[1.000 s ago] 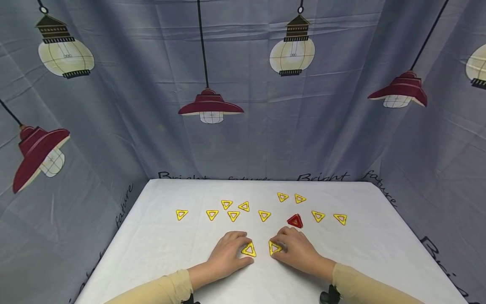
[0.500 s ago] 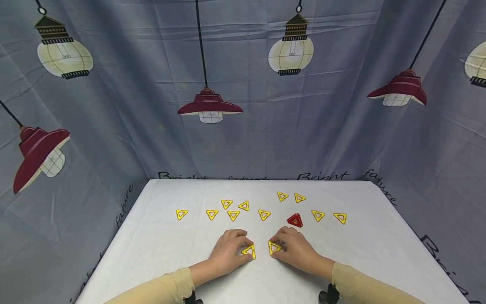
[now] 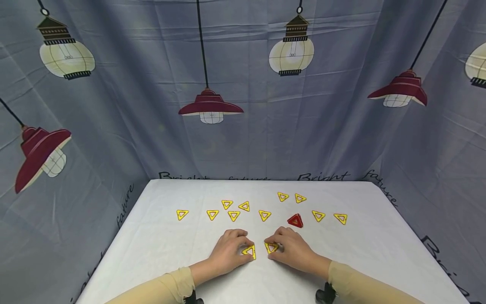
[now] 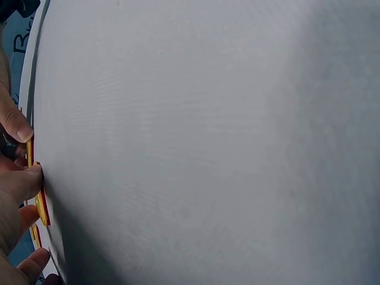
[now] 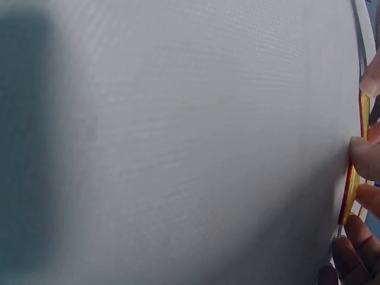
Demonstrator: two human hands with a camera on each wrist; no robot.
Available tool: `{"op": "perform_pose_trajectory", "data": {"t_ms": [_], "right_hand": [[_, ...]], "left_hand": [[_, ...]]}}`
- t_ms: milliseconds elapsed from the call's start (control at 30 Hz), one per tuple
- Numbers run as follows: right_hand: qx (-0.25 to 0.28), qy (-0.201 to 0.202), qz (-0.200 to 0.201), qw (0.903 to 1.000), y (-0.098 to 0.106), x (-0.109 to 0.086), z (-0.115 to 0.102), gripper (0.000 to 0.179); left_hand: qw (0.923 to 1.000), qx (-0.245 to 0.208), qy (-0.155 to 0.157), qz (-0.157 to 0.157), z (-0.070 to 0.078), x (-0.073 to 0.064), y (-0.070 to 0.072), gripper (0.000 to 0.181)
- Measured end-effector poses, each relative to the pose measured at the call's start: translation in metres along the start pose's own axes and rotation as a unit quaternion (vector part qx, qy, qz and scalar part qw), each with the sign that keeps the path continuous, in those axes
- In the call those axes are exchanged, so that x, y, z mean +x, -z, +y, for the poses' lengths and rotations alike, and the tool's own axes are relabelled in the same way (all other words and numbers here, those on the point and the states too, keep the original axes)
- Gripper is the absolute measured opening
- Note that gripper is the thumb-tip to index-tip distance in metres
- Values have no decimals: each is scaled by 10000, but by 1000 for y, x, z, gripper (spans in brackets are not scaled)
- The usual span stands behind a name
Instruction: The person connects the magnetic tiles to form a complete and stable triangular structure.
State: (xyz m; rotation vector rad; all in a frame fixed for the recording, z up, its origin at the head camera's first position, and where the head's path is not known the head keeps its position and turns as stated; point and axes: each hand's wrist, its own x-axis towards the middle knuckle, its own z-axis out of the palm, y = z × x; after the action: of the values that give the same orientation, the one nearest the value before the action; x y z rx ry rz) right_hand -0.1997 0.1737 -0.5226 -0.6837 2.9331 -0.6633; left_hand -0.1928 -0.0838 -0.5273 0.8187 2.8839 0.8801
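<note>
R hand (image 3: 291, 250) & its yellow triangle (image 3: 267, 248) sit a touch closer to L hand (image 3: 228, 252) vs prev. frame; L hand approx. same spot. Each hand pinches one piece btwn thumb & fingers: R hand that triangle, L hand a second yellow triangle (image 3: 254, 252). Small gap btwn the two, so prob. not joined yet. Left over: red triangle (image 3: 299, 220) just beyond R hand, poss. stacked, can't tell; ten loose yellow triangles (image 3: 264, 212) on table (image 3: 364, 253) beyond both hands, presumably still to do
</note>
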Motion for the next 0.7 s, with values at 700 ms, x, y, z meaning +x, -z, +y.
{"op": "perform_pose_trajectory", "data": {"t_ms": [700], "right_hand": [[835, -280, -285, 9957, 2, 4, -1, 46]], "left_hand": [[9999, -109, 7, -51, -2, 1, 1, 33]]}}
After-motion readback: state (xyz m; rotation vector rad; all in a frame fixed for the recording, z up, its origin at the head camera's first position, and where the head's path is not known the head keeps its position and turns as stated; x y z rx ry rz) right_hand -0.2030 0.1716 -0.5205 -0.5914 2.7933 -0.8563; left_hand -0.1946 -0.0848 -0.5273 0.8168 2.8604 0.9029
